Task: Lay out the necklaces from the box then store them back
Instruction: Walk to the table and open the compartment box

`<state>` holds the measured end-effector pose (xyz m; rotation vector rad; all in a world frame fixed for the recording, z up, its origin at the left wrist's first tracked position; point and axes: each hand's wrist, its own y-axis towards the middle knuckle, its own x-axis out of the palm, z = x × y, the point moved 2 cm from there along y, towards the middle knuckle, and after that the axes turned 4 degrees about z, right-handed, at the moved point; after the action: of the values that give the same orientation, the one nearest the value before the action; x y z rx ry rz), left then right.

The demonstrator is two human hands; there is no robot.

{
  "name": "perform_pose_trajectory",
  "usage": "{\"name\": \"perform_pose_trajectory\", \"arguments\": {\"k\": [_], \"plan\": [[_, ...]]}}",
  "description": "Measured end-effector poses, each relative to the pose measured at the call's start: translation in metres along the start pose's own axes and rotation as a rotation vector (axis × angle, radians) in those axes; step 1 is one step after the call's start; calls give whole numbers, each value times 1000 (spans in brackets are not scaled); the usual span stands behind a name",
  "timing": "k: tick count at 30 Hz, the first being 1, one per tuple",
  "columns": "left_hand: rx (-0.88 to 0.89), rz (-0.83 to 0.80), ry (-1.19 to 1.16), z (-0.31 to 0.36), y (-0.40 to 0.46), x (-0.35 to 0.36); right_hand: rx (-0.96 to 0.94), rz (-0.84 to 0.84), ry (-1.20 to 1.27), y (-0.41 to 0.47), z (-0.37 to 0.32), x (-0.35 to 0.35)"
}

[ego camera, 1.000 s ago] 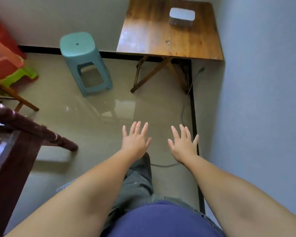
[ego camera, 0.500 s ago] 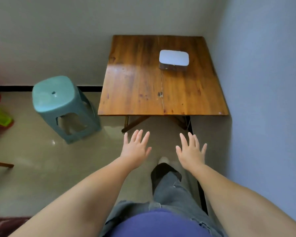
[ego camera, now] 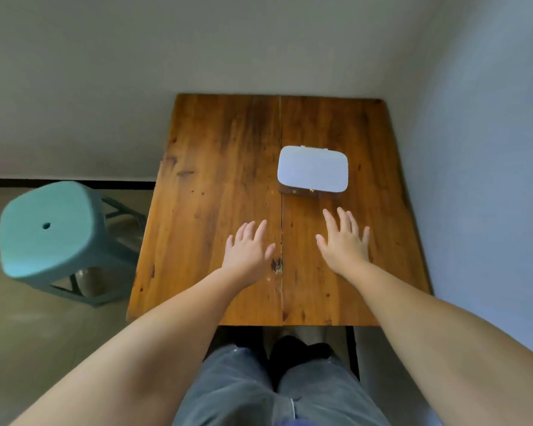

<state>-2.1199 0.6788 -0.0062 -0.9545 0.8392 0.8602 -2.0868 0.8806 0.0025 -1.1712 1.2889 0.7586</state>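
Observation:
A closed box (ego camera: pixel 313 169) with a pale rounded lid and a dark base sits on the right half of a small wooden table (ego camera: pixel 216 167). No necklace is visible. My left hand (ego camera: pixel 248 252) is stretched out palm down over the table's middle, fingers apart, holding nothing. My right hand (ego camera: pixel 345 241) is held the same way, just in front of the box and not touching it.
A teal plastic stool (ego camera: pixel 48 232) stands on the floor left of the table. Walls close in behind the table and along its right side. My legs (ego camera: pixel 277 388) are at the table's near edge.
The view has come up to the table, so the table and box are now close below me. Both hands, earlier over the floor, now hover over the tabletop, still spread.

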Motion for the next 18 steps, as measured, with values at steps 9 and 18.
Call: {"name": "perform_pose_trajectory", "arguments": {"k": [9, 18], "plan": [[-203, -113, -715, 18, 152, -38, -85, -5, -79, 127, -34, 10], [-266, -64, -961, 29, 188, -19, -191, 88, -30, 143, -18, 17]]}}
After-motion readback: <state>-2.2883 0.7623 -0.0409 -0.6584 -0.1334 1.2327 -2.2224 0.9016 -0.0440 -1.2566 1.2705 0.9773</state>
